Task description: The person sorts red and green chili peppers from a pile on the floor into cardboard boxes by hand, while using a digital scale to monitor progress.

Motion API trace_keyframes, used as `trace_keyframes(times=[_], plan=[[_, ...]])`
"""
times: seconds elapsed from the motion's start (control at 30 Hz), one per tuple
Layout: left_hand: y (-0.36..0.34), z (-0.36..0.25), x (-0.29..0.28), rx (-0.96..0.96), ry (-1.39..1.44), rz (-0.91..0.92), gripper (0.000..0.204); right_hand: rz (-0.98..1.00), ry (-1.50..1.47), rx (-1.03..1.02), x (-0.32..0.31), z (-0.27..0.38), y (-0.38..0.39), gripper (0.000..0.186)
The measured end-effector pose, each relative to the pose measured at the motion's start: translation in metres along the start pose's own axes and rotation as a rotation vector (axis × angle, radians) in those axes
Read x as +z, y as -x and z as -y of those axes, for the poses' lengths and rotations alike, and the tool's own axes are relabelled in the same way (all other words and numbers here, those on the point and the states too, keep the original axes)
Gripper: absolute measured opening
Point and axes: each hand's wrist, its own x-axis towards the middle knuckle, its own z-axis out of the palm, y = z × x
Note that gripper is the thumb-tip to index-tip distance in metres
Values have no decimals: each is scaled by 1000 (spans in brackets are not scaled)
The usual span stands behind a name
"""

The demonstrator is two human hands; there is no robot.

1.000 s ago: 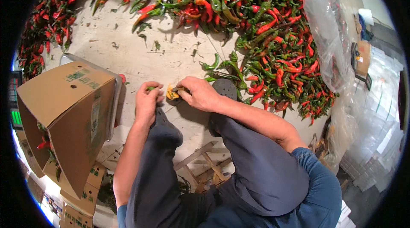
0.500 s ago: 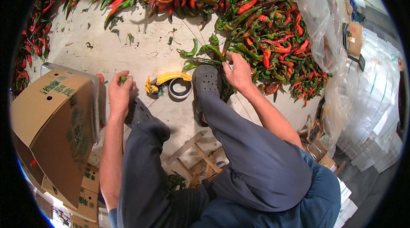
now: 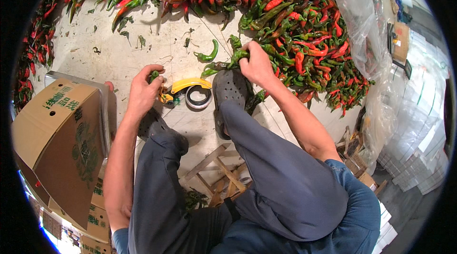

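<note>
My left hand (image 3: pixel 143 93) is closed around a green chili pepper (image 3: pixel 153 76), most of it hidden by the fingers. It is held just left of the yellow tape dispenser (image 3: pixel 190 84), which lies on the floor with its roll of tape (image 3: pixel 198 97). On the right, my right hand (image 3: pixel 257 67) pinches a dark green chili pepper (image 3: pixel 237 57) above the toe of my grey clog (image 3: pixel 230 87). A curved green chili pepper (image 3: pixel 208 54) rests on the floor to the left of that hand. Red and green chili peppers (image 3: pixel 304 39) are heaped beyond it.
An open cardboard box (image 3: pixel 62 125) stands on a metal-edged platform (image 3: pixel 107 111) at the left. Clear plastic sheeting (image 3: pixel 354 30) borders the heap on the right, with wrapped white stacks (image 3: pixel 414 120) behind it. A wooden frame (image 3: pixel 209 163) lies between my legs.
My left hand has moved up and to the right with its pepper, toward the tape dispenser. My right hand has shifted slightly left and up, its fingers now over the dark green pepper.
</note>
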Motion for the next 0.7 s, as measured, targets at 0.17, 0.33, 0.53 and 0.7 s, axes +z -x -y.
trace_keyframes(times=[0.17,0.33,0.53,0.7], plan=[[-4,-14,25,43,-94,80,30,149,240,-306,20,13,2,28],[-2,-7,32,38,-135,135,30,377,405,-208,27,24,-20,29],[-2,-10,42,47,-100,132,27,540,-563,88,-19,-3,-37,37],[-1,-12,44,52,-86,153,25,741,-1567,367,-16,-21,-31,19]])
